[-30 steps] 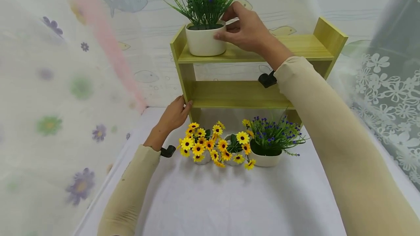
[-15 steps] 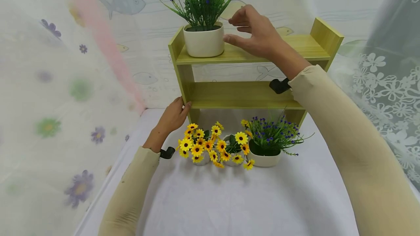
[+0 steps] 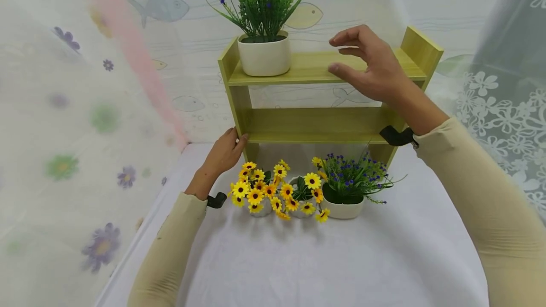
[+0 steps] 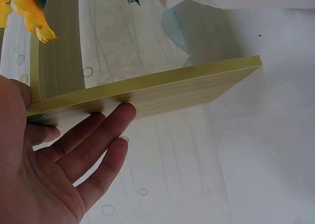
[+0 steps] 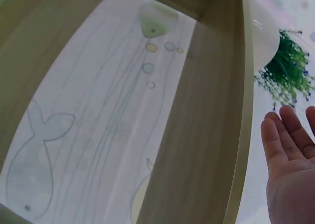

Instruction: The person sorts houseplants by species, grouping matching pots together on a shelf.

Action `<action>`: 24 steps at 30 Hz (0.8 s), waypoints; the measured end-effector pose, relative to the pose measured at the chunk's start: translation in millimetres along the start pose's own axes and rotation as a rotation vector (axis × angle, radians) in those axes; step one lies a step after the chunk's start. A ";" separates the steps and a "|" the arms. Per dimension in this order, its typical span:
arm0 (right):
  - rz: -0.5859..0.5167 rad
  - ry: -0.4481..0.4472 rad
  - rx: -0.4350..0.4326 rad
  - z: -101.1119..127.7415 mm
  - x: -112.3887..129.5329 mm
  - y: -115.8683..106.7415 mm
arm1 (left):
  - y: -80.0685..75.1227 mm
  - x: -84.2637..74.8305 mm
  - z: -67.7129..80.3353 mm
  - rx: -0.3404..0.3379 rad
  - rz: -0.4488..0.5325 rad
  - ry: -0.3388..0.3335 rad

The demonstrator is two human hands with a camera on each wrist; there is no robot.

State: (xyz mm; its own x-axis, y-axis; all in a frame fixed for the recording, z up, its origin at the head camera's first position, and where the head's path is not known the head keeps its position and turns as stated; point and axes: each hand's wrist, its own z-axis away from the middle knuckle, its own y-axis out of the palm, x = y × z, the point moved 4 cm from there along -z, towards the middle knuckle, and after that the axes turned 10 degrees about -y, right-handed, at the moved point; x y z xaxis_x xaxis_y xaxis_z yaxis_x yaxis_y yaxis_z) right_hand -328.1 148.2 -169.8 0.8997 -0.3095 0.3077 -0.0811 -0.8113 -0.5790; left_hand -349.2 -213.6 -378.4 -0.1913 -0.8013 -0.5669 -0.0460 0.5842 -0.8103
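A yellow-green wooden two-tier shelf [image 3: 315, 124] stands at the back of the white table. A white pot of purple flowers [image 3: 264, 53] sits on the left end of its top board. My right hand [image 3: 362, 60] hovers in front of the top board, fingers spread and holding nothing, well to the right of that pot. In the right wrist view the right hand [image 5: 290, 160] is below the pot [image 5: 263, 37]. My left hand [image 3: 226, 148] rests on the shelf's left side panel at the lower board. Its straight fingers [image 4: 106, 130] touch the panel edge [image 4: 162, 88].
In front of the shelf stand two small pots of yellow sunflowers [image 3: 260, 191] [image 3: 300, 193] and another white pot of purple flowers [image 3: 345, 193]. White cloth [image 3: 320, 259] covers the table. Floral curtains hang on both sides, and a fish-patterned backdrop is behind.
My right hand let go of the purple flower pot on the top board and drew away to the right and slightly down. The left hand stayed on the side panel.
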 end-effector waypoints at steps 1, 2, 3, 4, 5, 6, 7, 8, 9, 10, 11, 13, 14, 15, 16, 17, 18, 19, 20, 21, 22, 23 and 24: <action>-0.002 -0.028 -0.002 5.5 0.7 -2.3 | -0.1 -0.2 -0.1 -0.001 0.001 0.001; -0.002 -0.049 -0.003 11.4 1.5 -4.6 | -0.4 -0.7 0.2 0.000 0.005 0.002; 0.000 -0.065 -0.001 17.8 2.2 -6.5 | -0.1 -0.5 -0.1 0.001 0.006 0.004; 0.008 -0.075 0.000 24.6 2.7 -8.1 | 0.1 -0.3 -0.4 0.002 0.007 0.003; 0.019 -0.080 0.002 31.4 3.6 -9.4 | 0.1 -0.5 -0.3 0.004 0.008 0.003; 0.031 -0.084 0.004 38.5 4.7 -10.5 | 0.2 -0.5 -0.4 0.003 0.008 0.001; 0.044 -0.085 0.006 45.7 5.6 -11.3 | 0.1 -0.8 -0.6 0.000 0.008 0.001; 0.053 -0.078 0.004 53.1 7.2 -12.0 | 0.2 -0.9 -0.8 -0.002 0.006 0.002; 0.064 -0.075 0.003 61.1 8.5 -12.6 | 0.4 -1.4 -1.3 -0.002 0.004 0.001; 0.076 -0.074 0.001 68.4 10.1 -13.1 | 0.1 -1.8 -1.3 -0.002 0.002 0.000; 0.085 -0.080 0.000 75.7 11.7 -13.7 | 0.1 -2.1 -1.8 0.000 -0.001 0.000; 0.088 -0.095 0.005 90.3 13.4 -14.5 | 0.3 -2.3 -2.7 0.004 -0.005 0.000; 0.089 -0.102 0.005 97.4 14.1 -14.4 | 0.3 -2.4 -2.7 0.007 -0.004 0.000; 0.096 -0.104 0.003 104.0 14.8 -14.3 | 0.2 -2.6 -2.8 0.008 -0.003 -0.002; 0.105 -0.105 0.001 109.9 15.6 -14.0 | 0.3 -2.3 -2.6 0.007 -0.006 -0.004; 0.113 -0.106 -0.006 115.5 16.5 -13.7 | 0.1 -2.2 -2.3 0.005 -0.006 -0.004; 0.119 -0.105 -0.011 120.6 17.4 -13.6 | -0.3 -2.0 -1.8 0.003 -0.004 -0.007; 0.126 -0.104 -0.023 125.5 18.4 -13.2 | -0.4 -1.4 -1.4 0.002 -0.004 -0.008; 0.133 -0.100 -0.037 130.3 19.4 -13.0 | -0.5 -1.0 -0.9 0.000 -0.003 -0.009; 0.136 -0.096 -0.046 134.9 20.7 -13.3 | -0.3 -0.1 -0.5 0.000 -0.005 -0.011; 0.138 -0.096 -0.054 139.5 22.1 -13.2 | -0.1 0.4 -0.2 0.001 -0.003 -0.012; 0.132 -0.098 -0.061 144.1 23.6 -13.0 | 0.1 0.8 0.1 0.003 0.000 -0.013; 0.127 -0.102 -0.063 148.5 25.1 -12.6 | 0.4 1.4 0.6 0.004 0.001 -0.015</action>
State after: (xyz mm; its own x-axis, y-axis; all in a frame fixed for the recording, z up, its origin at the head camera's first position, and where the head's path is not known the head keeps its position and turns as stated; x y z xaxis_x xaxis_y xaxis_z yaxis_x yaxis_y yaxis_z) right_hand -240.8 224.3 -266.9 0.9192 -0.3620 0.1547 -0.2207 -0.7993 -0.5589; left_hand -348.8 -214.6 -379.5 -0.1761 -0.8029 -0.5695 -0.0415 0.5841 -0.8106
